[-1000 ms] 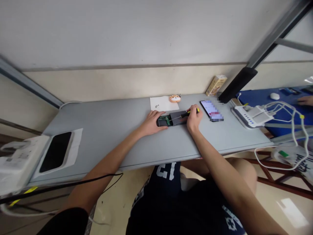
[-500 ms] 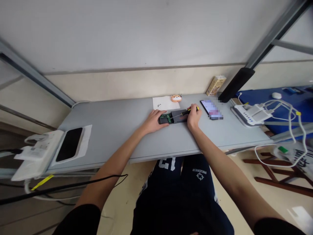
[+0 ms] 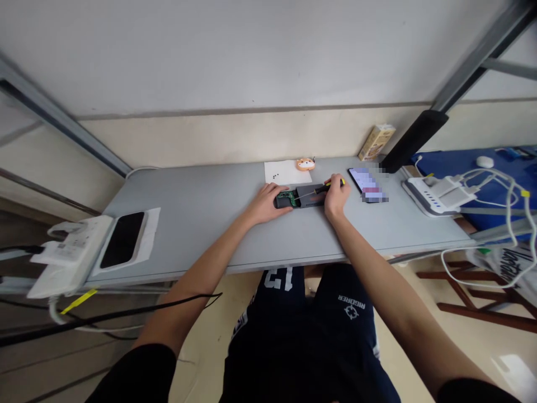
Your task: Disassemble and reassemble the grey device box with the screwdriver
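On the desk lies a dark grey boxy electronic device casing [image 3: 309,200], with a green circuit board [image 3: 287,196] exposed at its left end. My left hand [image 3: 267,204] grips that left end, thumb on the near side and fingers on the far side. In my right hand [image 3: 336,197] is a screwdriver [image 3: 322,189] with a black and yellow handle. Its thin shaft points left over the casing, and the tip is at the board's right edge; whether it touches cannot be made out. My right hand rests by the casing's right end.
Behind the device, white paper [image 3: 280,171] carries several tiny dark screws, and an orange animal-faced case [image 3: 305,164] sits at its edge. Phones lie right [image 3: 368,184] and left [image 3: 123,239]. Power strips [image 3: 432,196] with cables stand at the desk's sides; a carton [image 3: 376,142] leans at the wall.
The whole view has shifted slightly. Both hands keep their holds on the device and the screwdriver, whose shaft still reaches the board.
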Tool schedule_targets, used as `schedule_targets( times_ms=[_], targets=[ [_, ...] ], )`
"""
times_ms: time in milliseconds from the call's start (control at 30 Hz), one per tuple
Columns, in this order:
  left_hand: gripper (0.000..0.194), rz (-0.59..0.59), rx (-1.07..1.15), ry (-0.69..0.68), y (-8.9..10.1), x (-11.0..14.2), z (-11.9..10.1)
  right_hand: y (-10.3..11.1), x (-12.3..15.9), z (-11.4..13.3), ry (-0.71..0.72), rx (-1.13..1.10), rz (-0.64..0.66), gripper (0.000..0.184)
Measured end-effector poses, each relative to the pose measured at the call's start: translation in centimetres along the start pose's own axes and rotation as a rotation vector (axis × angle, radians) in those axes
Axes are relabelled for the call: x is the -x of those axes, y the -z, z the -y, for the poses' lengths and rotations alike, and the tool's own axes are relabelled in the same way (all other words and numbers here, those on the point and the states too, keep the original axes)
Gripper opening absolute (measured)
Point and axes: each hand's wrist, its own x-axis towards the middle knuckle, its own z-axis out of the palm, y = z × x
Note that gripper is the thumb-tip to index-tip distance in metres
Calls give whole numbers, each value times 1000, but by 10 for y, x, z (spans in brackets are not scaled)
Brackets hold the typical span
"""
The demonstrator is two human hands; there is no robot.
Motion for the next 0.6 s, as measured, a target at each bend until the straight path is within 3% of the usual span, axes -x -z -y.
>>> schedule_targets(
  times_ms=[300,600],
  targets=[
    [60,5,14,18,1,0,0,1,-4,-6,31,87,-18,34],
    [60,23,61,38,4,2,0,-2,4,3,-43,15,20,34]
  ],
)
